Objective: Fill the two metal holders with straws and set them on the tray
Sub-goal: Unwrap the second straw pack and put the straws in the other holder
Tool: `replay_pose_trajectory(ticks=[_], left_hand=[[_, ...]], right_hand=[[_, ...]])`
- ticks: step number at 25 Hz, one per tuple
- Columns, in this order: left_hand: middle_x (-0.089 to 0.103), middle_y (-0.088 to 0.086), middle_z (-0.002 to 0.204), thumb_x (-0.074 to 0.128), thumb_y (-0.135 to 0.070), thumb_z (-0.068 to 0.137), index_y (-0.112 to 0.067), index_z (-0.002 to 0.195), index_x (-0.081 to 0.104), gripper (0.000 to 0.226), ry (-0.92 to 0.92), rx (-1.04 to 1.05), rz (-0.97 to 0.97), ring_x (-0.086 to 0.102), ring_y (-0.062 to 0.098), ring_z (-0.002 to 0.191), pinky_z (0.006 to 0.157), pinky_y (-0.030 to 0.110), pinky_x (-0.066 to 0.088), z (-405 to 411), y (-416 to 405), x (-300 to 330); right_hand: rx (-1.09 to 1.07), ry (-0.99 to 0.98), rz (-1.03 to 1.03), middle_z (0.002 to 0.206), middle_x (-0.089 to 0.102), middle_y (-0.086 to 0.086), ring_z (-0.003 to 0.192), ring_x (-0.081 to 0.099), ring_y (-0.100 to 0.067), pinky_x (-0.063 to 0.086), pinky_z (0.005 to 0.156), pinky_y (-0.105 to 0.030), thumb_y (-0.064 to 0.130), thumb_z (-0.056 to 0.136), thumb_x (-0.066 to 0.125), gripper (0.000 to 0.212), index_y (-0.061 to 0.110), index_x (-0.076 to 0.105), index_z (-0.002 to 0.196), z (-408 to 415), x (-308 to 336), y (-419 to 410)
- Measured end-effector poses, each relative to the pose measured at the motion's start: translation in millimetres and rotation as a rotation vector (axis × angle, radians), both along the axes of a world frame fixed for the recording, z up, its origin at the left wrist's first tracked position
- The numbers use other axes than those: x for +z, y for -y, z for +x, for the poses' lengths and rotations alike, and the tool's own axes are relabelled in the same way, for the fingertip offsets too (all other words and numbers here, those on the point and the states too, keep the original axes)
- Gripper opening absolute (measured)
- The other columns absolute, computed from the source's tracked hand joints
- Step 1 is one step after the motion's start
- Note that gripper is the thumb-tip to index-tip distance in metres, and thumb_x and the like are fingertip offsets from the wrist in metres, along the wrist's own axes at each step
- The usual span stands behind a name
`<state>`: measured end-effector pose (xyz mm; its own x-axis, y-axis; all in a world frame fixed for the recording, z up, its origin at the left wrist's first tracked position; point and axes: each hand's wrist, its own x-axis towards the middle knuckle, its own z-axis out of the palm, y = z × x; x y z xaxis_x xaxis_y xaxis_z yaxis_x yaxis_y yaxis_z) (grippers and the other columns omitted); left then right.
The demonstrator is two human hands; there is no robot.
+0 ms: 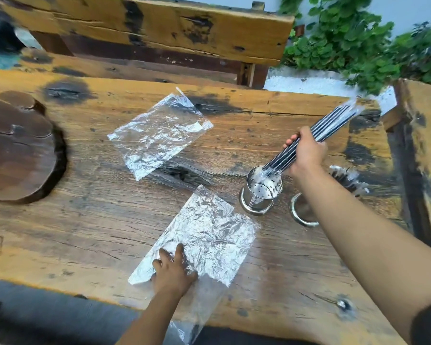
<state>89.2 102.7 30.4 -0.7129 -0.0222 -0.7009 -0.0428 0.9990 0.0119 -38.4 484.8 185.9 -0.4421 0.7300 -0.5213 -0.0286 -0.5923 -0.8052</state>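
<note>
My right hand (306,151) grips a bundle of wrapped black straws (331,124), tilted, with the lower ends inside a perforated metal holder (260,192) that stands upright on the wooden table. A second metal holder (301,212) stands just right of it, mostly hidden behind my right forearm. More wrapped straws (346,179) lie on the table beyond my arm. My left hand (173,271) lies flat on a crinkled clear plastic bag (209,235) near the front edge. The dark round wooden tray (18,148) sits at the far left.
A second clear plastic bag (159,134) lies in the middle of the table (72,235). A wooden bench back (159,28) runs behind the table. Green plants (353,43) stand at the back right, and a wooden post (421,145) rises at the right edge.
</note>
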Motion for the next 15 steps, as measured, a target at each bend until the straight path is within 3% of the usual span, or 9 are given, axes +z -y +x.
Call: replay_pose_trajectory(ticks=[3,7,11,13,15], left_hand=[[0.021,0.013,0.147,0.063,-0.057,0.085,-0.039,0.156,0.016,0.087,0.007,0.028,-0.006,0.032,0.039,0.134,0.101,0.051,0.051,-5,-9,4],[0.026,0.015,0.140,0.065,-0.052,0.089,-0.035,0.150,0.020,0.078,0.017,0.060,0.002,0.031,0.043,0.135,0.096,0.049,0.054,-11,-16,4],[0.025,0.016,0.143,0.058,-0.052,0.092,-0.034,0.153,0.017,0.076,0.003,0.062,0.004,0.030,0.043,0.135,0.097,0.050,0.053,-11,-19,2],[0.025,0.017,0.145,0.052,-0.052,0.093,-0.034,0.154,0.016,0.073,-0.019,0.063,0.002,0.031,0.041,0.134,0.098,0.051,0.052,-8,-19,2],[0.024,0.017,0.145,0.051,-0.052,0.093,-0.034,0.155,0.015,0.074,-0.029,0.063,-0.007,0.031,0.041,0.133,0.098,0.050,0.052,-7,-19,3]], right_hand=[[0.020,0.058,0.185,0.059,0.061,0.002,0.048,0.057,-0.012,0.051,0.051,-0.028,0.005,0.091,0.062,0.014,0.011,0.051,0.097,-3,-7,-2],[0.190,0.128,0.352,0.076,0.065,-0.002,0.063,0.062,-0.013,0.056,0.060,-0.027,0.009,0.091,0.067,0.011,0.016,0.059,0.092,8,-33,11],[0.252,0.244,0.437,0.066,0.058,0.006,0.051,0.055,-0.001,0.044,0.043,-0.014,0.018,0.085,0.073,0.019,0.022,0.059,0.073,20,-62,28],[0.300,0.296,0.436,0.067,0.062,0.008,0.059,0.059,-0.007,0.045,0.045,-0.012,0.024,0.084,0.076,0.014,0.022,0.064,0.076,26,-72,32],[0.389,0.306,0.422,0.083,0.071,0.007,0.074,0.067,-0.010,0.049,0.056,-0.011,0.027,0.083,0.079,0.014,0.022,0.071,0.092,34,-82,33]])
